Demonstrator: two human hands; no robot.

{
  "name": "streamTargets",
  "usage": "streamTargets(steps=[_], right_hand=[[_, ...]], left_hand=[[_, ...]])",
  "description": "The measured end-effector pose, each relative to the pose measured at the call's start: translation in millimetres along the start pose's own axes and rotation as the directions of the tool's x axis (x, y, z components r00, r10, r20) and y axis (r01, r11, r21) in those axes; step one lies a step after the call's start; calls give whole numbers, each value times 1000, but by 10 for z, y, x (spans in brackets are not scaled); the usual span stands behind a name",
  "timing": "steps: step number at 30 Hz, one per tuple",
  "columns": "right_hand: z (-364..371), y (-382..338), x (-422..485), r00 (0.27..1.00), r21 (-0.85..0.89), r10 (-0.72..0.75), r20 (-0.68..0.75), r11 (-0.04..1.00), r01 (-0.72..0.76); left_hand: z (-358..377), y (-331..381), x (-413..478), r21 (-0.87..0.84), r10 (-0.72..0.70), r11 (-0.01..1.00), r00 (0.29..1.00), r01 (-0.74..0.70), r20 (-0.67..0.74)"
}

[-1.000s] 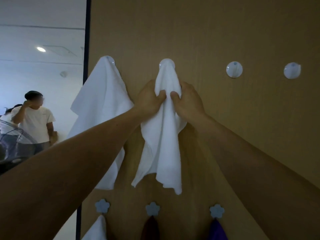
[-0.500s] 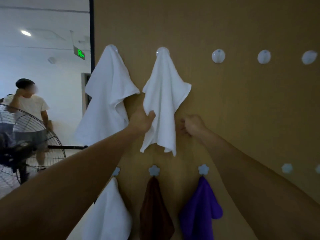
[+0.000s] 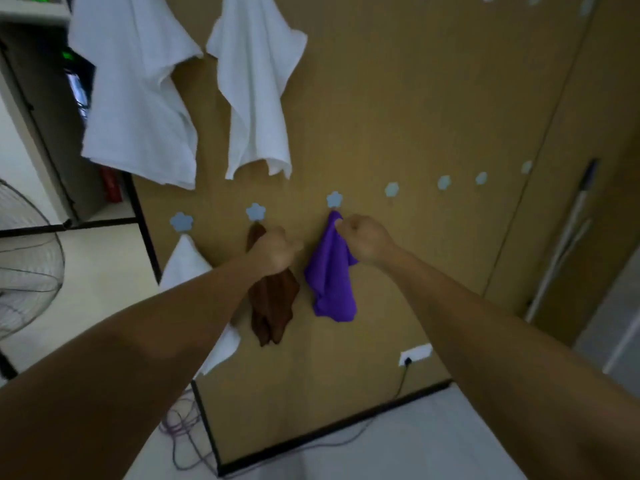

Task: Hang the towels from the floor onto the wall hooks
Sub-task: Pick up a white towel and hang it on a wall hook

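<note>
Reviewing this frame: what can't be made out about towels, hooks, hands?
Head view:
- Large white cloth towel and narrower white cloth towel: hooks cut off by top edge.
- Small white cloth towel: mostly behind the left forearm.
- Left hand: its grip on the brown cloth towel hidden by its own back.

Two bare forearms, a left hand (image 3: 273, 252) and a right hand (image 3: 367, 240)
</note>
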State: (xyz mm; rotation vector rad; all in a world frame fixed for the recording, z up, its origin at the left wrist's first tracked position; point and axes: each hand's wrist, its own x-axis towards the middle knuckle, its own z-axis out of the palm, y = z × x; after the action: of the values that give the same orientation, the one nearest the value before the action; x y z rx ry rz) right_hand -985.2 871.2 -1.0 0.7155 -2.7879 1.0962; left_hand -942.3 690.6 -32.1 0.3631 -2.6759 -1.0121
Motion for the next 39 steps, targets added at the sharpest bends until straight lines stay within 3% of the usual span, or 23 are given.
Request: streamTargets(steps=[3, 6, 8, 11, 17, 22, 28, 32, 39], right_hand=[[-73, 659, -604, 997, -71, 83, 10, 994, -82], [-288, 1196, -1181, 975, -102, 221, 32, 971, -217], [-470, 1579, -1637, 951, -161, 307, 31, 941, -299], [-791, 2117, -2382, 909, -170, 417, 2, 896, -410], [-1324, 3109, -3838, 801, -230, 598, -23, 777, -586], [-1474, 3860, -4696, 652, -134, 757, -38, 643, -754], [-1450, 4614, -5128, 506, -79, 862, -24, 503, -861], [-1425, 5244, -5397, 342, -73, 940, 10, 342, -937], [-861, 6562, -5929, 144, -45, 983, 117, 150, -988]], left_hand=[[522, 176, -253, 25, 64, 997, 980, -70, 188], [1233, 473, -572, 86, 46, 994, 959, -72, 278], [1659, 751, -824, 87, 106, 985, 927, -147, 359], [2326, 1234, -1327, -9, 210, 972, 844, -236, 493], [3550, 2106, -2430, -91, 285, 943, 638, -319, 716], [4429, 2396, -3026, -67, 256, 929, 502, -364, 826], [5470, 2536, -3110, 12, 171, 915, 414, -402, 894], [6379, 2658, -3072, 11, 128, 918, 322, -397, 938], [7891, 2174, -3526, 63, -6, 939, 166, -339, 986]])
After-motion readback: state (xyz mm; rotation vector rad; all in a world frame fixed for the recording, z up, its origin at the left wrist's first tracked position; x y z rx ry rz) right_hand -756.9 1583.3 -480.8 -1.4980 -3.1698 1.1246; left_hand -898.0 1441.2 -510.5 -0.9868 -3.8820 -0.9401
